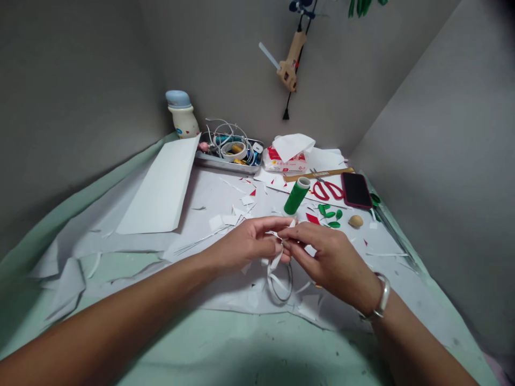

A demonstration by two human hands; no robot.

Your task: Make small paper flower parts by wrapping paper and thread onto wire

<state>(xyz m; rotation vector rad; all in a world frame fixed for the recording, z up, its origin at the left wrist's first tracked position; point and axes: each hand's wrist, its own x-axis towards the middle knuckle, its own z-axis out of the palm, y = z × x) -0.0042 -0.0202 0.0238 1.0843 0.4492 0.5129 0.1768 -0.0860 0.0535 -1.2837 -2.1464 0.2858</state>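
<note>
Grey walls (80, 107) meet in a corner behind my worktop (241, 343), which is covered in pale green and overlaid with white paper sheets and scattered offcuts. My left hand (245, 244) and right hand (333, 262) come together above the middle of the paper, fingertips almost meeting, both narrowly pinched on a thin white paper strip (276, 265). From the pinch, the strip's long axis points down and toward me, ending in a narrow upright loop (280, 287) below my hands; whether the loop touches the paper beneath it I cannot tell. A silver bangle (380, 296) circles my right wrist. Just beyond my fingers, a spool of green thread (296, 196) stands tilted, with green leaf cutouts (328, 214) and a red paper scrap (311, 218) to its right. Farther back lie red-handled scissors (328, 190) on a wooden ruler (317, 175), beside a phone in a red case (357, 190). A tissue pack (285, 161) and a metal tray of cables (229, 163) sit against the far wall, with a blue-capped bottle (182, 115) at the corner. Above them, a hot glue gun (290, 64) hangs on the wall, its glue stick pointing up and left.
</note>
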